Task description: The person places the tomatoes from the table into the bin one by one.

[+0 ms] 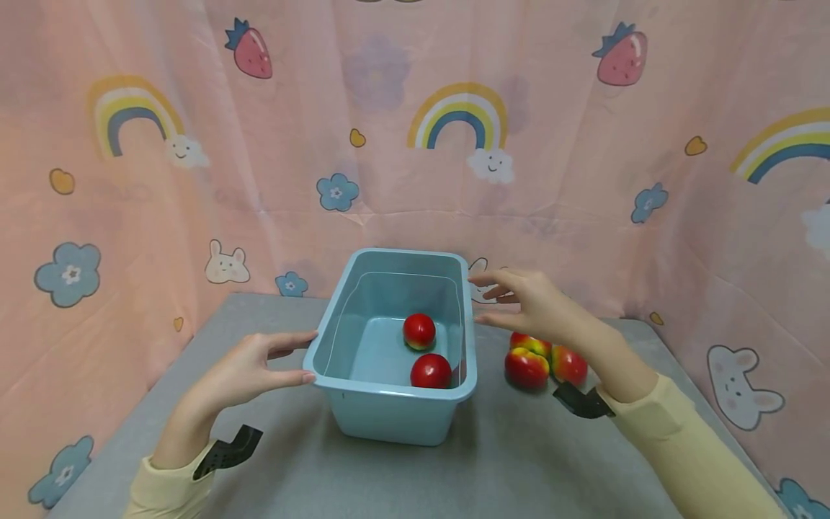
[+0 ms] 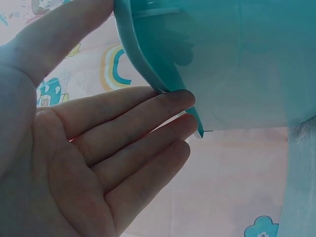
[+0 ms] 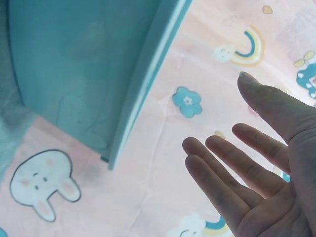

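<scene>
A light blue plastic bin stands on the table, its open top facing up. Two round red fruits, one farther back and one nearer the front, lie inside it toward the right. My left hand is at the bin's left rim, thumb and fingertips touching it; in the left wrist view the extended fingers lie against the rim. To the right of the bin, my right hand is held with fingers spread and nothing in it. The right wrist view shows a gap between its fingertips and the bin wall.
Three more red-and-yellow fruits sit clustered on the grey table, right of the bin and partly beneath the right forearm. A pink curtain printed with rainbows, rabbits and flowers hangs behind and along both sides.
</scene>
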The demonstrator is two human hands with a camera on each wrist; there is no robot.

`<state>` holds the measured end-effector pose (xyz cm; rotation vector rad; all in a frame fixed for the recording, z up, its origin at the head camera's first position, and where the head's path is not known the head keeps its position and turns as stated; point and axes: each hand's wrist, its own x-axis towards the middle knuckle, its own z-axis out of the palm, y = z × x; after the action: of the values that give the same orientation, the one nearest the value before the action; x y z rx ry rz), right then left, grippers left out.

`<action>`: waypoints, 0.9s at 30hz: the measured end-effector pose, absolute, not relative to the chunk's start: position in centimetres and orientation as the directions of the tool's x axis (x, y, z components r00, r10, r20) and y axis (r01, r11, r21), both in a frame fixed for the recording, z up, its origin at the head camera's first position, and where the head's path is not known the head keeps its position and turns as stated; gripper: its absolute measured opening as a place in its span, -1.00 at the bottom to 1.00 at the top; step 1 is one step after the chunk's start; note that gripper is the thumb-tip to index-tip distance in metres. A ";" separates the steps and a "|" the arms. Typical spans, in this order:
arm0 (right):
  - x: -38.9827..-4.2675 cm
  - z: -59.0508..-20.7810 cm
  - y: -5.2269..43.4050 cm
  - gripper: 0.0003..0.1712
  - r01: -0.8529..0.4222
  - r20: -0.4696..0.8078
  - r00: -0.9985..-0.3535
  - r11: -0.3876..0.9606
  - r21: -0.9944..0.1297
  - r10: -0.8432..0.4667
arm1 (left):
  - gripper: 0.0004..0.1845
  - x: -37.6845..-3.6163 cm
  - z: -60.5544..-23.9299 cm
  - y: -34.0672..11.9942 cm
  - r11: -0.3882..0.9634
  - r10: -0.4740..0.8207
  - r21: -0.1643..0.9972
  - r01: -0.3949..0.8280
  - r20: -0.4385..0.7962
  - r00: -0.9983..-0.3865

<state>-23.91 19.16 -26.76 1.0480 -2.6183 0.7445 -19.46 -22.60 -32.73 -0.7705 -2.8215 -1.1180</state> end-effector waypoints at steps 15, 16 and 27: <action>-23.3 -28.8 22.8 -0.38 -0.592 0.338 -0.804 0.721 -0.362 -0.490 | -0.31 -19.5 -32.7 -22.6 0.601 0.461 0.649 0.467 0.195 -0.866; -23.2 -28.9 23.0 -0.38 -0.582 0.331 -0.811 0.725 -0.369 -0.482 | -0.31 -19.5 -32.7 -22.6 0.601 0.461 0.649 0.466 0.195 -0.866; -23.0 -30.4 25.6 -0.40 -0.532 0.302 -0.845 0.756 -0.382 -0.442 | -0.30 -19.4 -32.6 -22.5 0.607 0.458 0.646 0.462 0.190 -0.868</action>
<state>-22.99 25.61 -30.39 0.7737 -2.7594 0.6875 -19.39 -22.49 -32.62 -0.8048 -2.8114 -1.1331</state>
